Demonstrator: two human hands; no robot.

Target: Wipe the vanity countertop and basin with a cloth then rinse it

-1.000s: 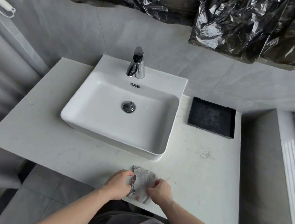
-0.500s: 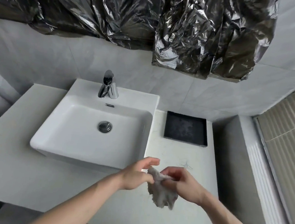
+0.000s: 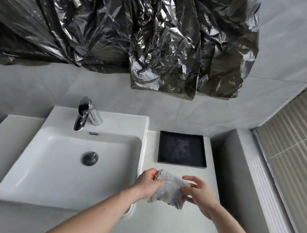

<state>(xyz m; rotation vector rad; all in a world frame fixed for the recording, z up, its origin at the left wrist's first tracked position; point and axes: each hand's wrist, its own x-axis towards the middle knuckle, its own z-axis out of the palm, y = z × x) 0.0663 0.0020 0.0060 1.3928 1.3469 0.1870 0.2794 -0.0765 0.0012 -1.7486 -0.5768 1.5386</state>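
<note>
While both hands (image 3: 149, 183) pinch it, cloth (image 3: 170, 190) hangs between.

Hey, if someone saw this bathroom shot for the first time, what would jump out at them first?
Crumpled black plastic sheeting hangs across the wall above the white basin. In front, the left hand and right hand hold a grey cloth over the countertop, near a black tray.

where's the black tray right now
In the head view the black tray sits on the countertop to the right of the basin, against the back wall, just beyond the cloth held in both hands.
</note>
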